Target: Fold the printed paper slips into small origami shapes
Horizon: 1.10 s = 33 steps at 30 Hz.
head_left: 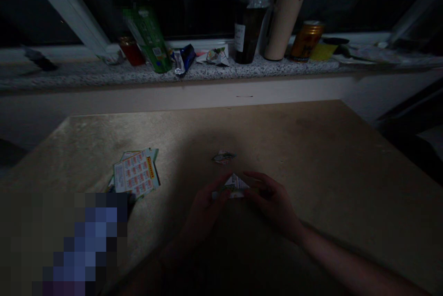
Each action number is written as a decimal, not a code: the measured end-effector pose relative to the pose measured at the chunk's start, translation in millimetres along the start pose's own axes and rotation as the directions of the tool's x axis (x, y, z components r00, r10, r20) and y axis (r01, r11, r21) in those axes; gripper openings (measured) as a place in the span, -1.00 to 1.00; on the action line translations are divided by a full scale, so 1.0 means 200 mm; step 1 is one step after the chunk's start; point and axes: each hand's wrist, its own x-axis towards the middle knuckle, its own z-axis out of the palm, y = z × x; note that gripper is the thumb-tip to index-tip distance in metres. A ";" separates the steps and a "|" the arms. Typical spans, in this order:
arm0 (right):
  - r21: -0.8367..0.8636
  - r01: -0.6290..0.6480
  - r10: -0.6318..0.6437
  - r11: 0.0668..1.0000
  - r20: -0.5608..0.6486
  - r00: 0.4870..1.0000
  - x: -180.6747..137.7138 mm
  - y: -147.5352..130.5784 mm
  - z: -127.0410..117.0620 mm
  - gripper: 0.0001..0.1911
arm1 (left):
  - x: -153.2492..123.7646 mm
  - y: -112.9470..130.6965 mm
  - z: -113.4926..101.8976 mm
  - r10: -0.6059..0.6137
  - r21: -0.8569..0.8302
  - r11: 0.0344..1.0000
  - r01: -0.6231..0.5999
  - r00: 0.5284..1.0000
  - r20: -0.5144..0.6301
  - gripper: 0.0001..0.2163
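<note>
A printed paper, folded to a peak at the top, lies low on the table between my two hands. My left hand grips its left side, with the thumb pressed across the lower edge. At the right end, my right hand has its thumb on the paper, while the index finger arches over near the peak. Just beyond the fingers rests a small folded paper piece, touched by neither hand. Off to the left is a stack of printed paper sheets. Shadow darkens the hands, so fine finger contact is hard to see.
A granite windowsill runs behind the table. On it stand a green bottle, a red jar, a dark drink cup, a cardboard tube, an orange can and crumpled wrappers. A blurred patch covers the lower left.
</note>
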 end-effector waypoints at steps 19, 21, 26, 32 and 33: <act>0.000 0.025 -0.025 1.000 -0.040 0.999 0.01 0.02 0.01 -0.73 | -0.01 0.04 0.02 -0.169 0.053 0.985 0.166 0.984 0.053 -0.76; 0.004 0.017 -0.017 1.000 -0.038 0.999 0.01 0.02 0.01 -0.72 | 0.00 0.03 0.01 -0.164 0.061 0.985 0.159 0.983 0.081 -0.73; 0.016 0.024 -0.024 1.000 0.009 1.000 0.01 0.02 0.00 -0.73 | 0.00 0.02 0.00 -0.122 0.037 0.992 0.118 0.982 0.142 -0.69; -0.042 0.020 -0.008 0.999 0.274 0.962 0.03 -0.01 -0.02 -0.73 | 0.00 0.03 0.00 -0.081 0.019 0.997 0.079 0.976 0.202 -0.68; -0.047 0.024 -0.008 0.999 0.315 0.949 0.04 -0.01 -0.03 -0.72 | 0.00 0.03 0.00 -0.071 0.018 0.997 0.069 0.974 0.214 -0.68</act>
